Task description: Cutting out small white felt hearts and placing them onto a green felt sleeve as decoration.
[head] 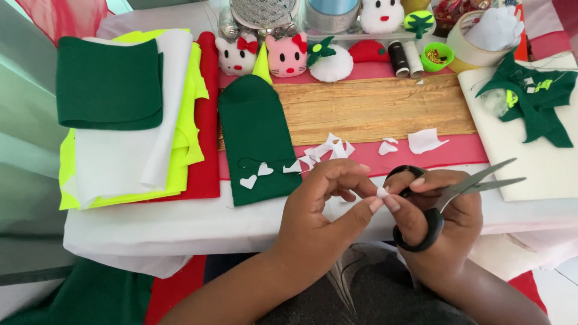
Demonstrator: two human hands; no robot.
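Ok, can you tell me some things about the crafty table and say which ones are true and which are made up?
1. The right hand holds black-handled scissors. True.
2. The left hand pinches a big red piece of felt. False: it pinches a tiny white scrap.
3. Small white hearts lie on the dark green felt piece. True.
4. The two cat-face toys sit close to the person's lap. False: they sit at the far side of the table.
5. The folded green felt lies on top of the white and yellow sheets. True.
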